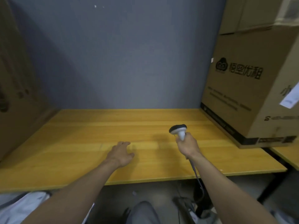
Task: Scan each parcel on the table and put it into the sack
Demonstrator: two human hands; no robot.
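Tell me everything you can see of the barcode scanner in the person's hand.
The scanner is a white handheld unit, plastic by its look, with a dark rounded head on a slim grip. The right hand holds the grip, with the scanner upright above the yellow table, head uppermost. A grey cable runs from its base down past the table edge.

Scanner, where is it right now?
Head view, right of centre: the scanner is gripped in the right hand over the table, with the big cardboard box to its right.
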